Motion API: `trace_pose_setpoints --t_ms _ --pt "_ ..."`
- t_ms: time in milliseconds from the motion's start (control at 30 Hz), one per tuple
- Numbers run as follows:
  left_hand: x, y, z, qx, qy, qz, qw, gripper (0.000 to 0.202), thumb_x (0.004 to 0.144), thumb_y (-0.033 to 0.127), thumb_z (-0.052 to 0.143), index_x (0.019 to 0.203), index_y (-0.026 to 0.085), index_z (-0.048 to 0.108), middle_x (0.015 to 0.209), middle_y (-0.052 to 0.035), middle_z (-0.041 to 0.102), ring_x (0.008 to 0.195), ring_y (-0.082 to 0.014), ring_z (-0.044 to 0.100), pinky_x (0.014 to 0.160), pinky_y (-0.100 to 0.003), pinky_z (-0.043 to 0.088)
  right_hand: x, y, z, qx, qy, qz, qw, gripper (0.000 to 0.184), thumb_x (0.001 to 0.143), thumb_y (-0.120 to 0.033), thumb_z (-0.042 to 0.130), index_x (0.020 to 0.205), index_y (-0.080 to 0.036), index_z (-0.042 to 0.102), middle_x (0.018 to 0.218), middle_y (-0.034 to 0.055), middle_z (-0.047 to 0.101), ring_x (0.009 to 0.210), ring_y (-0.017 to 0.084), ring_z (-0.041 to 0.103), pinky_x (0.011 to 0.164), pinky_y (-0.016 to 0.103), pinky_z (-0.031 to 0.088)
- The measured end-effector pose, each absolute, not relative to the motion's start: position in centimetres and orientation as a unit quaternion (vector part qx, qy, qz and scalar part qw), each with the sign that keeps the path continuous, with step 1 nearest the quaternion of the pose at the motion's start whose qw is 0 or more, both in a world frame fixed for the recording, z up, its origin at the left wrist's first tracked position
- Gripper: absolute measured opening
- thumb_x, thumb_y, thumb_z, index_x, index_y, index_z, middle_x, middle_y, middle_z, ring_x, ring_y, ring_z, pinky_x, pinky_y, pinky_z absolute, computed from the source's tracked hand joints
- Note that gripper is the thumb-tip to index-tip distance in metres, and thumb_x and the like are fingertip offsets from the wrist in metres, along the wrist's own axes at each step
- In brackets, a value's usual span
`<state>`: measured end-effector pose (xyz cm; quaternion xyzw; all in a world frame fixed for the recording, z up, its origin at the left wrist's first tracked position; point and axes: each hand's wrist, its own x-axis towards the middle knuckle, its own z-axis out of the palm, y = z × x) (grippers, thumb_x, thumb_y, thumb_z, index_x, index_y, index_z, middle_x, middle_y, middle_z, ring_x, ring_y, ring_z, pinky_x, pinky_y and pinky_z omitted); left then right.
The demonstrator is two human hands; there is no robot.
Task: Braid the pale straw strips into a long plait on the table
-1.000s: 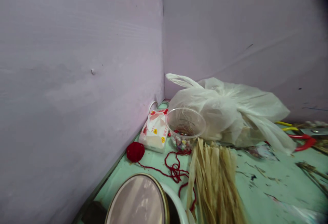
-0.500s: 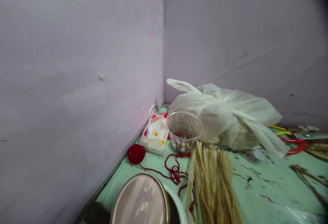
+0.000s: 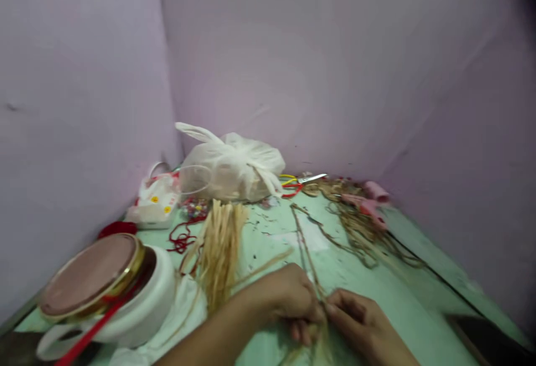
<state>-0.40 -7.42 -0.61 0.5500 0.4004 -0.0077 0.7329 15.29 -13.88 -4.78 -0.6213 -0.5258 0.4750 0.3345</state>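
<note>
My left hand (image 3: 288,296) and my right hand (image 3: 362,324) meet low in the view over the green table (image 3: 377,282). Both are closed in a pinch on a thin braided straw strand (image 3: 304,243) that runs away from them toward the back. A bundle of pale straw strips (image 3: 220,246) lies just left of my left hand. The picture is blurred by motion.
A white round tin with a gold-rimmed lid (image 3: 106,285) sits at the left. Behind it are red yarn (image 3: 180,240), a tissue pack (image 3: 154,204), a clear cup (image 3: 195,184) of beads, a white plastic bag (image 3: 234,165), scissors (image 3: 299,182), and a pink tool (image 3: 371,201) among tangled cord. Lilac walls enclose the table.
The view has swung right and down. Both hands, unseen before, now show at the bottom, holding the strand. The table's right side has come into sight.
</note>
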Motion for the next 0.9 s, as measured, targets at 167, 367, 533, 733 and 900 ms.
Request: trace_pose_setpoints --t_ms 167,367,533,733,900 --pt "-0.9 -8.7 0.6 0.561 0.479 0.087 0.669 0.010 0.054 0.018 0.055 0.046 0.014 0.050 0.035 0.0040 0.042 0.029 -0.0059 0.036 0.032 -0.017 0.024 13.2 -13.4 -2.3 -0.572 -0.467 0.537 0.408 0.029 0.058 -0.039 0.066 0.058 -0.013 0.053 0.051 -0.0028 0.045 0.049 0.007 0.034 0.046 0.020 0.024" --pt "-0.3 -9.8 1.3 0.526 0.564 0.128 0.624 0.012 0.047 0.013 0.048 0.038 0.015 0.041 0.027 0.0052 0.031 0.026 -0.0039 0.023 0.031 -0.018 0.011 13.3 -13.3 -2.5 -0.522 -0.441 0.582 0.440 0.021 0.054 -0.029 0.065 0.056 -0.013 0.052 0.046 -0.0041 0.043 0.044 0.005 0.030 0.043 0.020 0.017" --pt "0.1 -9.8 0.6 0.454 0.574 0.131 0.668 0.018 0.049 0.015 0.047 0.035 0.016 0.036 0.028 0.0037 0.031 0.026 -0.0040 0.024 0.032 -0.019 0.009 13.2 -13.2 -2.5 -0.498 -0.422 0.601 0.462 0.019 0.053 -0.027 0.063 0.054 -0.013 0.051 0.046 -0.0034 0.047 0.043 0.004 0.031 0.043 0.020 0.017" --pt "0.7 -10.9 1.3 0.516 0.595 0.188 0.587 0.021 0.053 0.016 0.049 0.035 0.017 0.038 0.026 0.0049 0.029 0.025 -0.0053 0.022 0.031 -0.019 0.011 13.1 -13.2 -2.1 -0.489 -0.408 0.608 0.473 0.015 0.051 -0.024 0.060 0.052 -0.013 0.051 0.042 -0.0043 0.045 0.040 0.003 0.029 0.042 0.020 0.016" --pt "1.0 -11.1 1.5 0.562 0.591 0.204 0.541 0.018 0.054 0.011 0.045 0.037 0.015 0.046 0.027 0.0064 0.025 0.028 -0.0051 0.019 0.035 -0.021 0.011 12.9 -13.4 -1.7 -0.494 -0.384 0.625 0.467 0.009 0.052 -0.021 0.055 0.053 -0.013 0.051 0.044 -0.0030 0.050 0.036 0.002 0.027 0.040 0.020 0.012"
